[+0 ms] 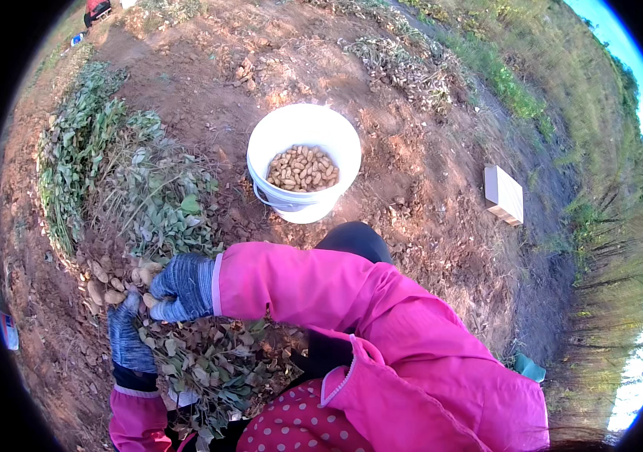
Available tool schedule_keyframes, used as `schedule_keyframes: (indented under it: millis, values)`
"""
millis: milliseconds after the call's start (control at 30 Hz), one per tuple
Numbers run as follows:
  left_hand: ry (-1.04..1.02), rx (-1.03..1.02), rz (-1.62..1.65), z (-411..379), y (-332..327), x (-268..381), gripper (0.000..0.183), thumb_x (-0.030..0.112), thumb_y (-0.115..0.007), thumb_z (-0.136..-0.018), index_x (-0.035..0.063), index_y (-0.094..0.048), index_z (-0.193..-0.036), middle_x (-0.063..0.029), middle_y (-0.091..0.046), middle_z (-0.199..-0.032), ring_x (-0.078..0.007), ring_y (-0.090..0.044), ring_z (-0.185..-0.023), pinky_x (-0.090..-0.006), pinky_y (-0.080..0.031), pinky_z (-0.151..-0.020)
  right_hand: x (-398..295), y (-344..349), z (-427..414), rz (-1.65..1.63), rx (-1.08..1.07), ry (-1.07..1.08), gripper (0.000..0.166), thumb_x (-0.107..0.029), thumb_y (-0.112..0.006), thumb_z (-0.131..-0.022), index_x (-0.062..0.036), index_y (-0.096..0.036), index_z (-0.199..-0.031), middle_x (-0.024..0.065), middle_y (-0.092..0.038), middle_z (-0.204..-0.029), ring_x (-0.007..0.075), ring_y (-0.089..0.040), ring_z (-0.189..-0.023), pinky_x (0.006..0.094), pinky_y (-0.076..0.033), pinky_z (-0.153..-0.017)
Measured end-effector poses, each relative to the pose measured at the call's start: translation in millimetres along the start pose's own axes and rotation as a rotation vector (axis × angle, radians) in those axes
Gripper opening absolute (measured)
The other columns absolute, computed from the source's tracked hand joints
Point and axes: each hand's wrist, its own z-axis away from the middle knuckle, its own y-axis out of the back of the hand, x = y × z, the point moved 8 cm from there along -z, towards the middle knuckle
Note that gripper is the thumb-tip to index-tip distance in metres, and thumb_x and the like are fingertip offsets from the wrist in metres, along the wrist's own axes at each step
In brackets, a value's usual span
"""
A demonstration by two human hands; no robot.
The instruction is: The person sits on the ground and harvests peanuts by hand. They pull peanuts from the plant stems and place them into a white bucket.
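Grey knit gloves cover both of my hands. My left hand [129, 339] is at the lower left, its fingers closed on the root end of a peanut plant, whose leaves [214, 361] hang down towards my lap. Close beside it, my right hand [183, 287] reaches in from the right with its fingers closed around a peanut pod [150, 300]. Several unshelled peanuts [98, 288] cluster just past my fingertips. A white plastic bucket [304, 124] stands upright in front of me, with many loose peanuts [303, 168] inside it.
Pulled peanut plants [169, 198] lie in a heap left of the bucket, beside a greener row [76, 152]. A pale box [505, 195] sits on the soil at the right. More withered plants [412, 73] lie farther off. Part of another person [95, 8] shows at the top left.
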Motion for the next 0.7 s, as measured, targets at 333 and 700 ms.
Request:
schedule_keyframes:
  millis: [333, 700]
  values:
    - [-0.091, -0.039, 0.145, 6, -5, 47, 0.028, 0.031, -0.046, -0.091, 0.0101, -0.05, -0.073, 0.0009, -0.048, -0.063, -0.0141, -0.05, -0.058, -0.028, -0.043, -0.051, -30, 131, 5, -0.414, 0.126, -0.334, 0.027, -0.029, -0.064, -0.081, -0.0031, -0.062, -0.077, -0.0004, -0.05, -0.056, 0.008, -0.047, -0.048, 0.0232, -0.036, -0.043]
    - [-0.084, -0.279, 0.322, 23, -19, 45, 0.019, 0.02, -0.056, -0.086, 0.0034, -0.052, -0.096, -0.0007, -0.049, -0.07, -0.015, -0.049, -0.061, -0.0268, -0.043, -0.055, 94, 251, 37, 0.742, 0.567, -0.425, 0.036, -0.027, -0.066, -0.078, -0.0035, -0.06, -0.104, 0.0149, -0.062, -0.1, 0.0278, -0.059, -0.095, 0.0339, -0.045, -0.085]
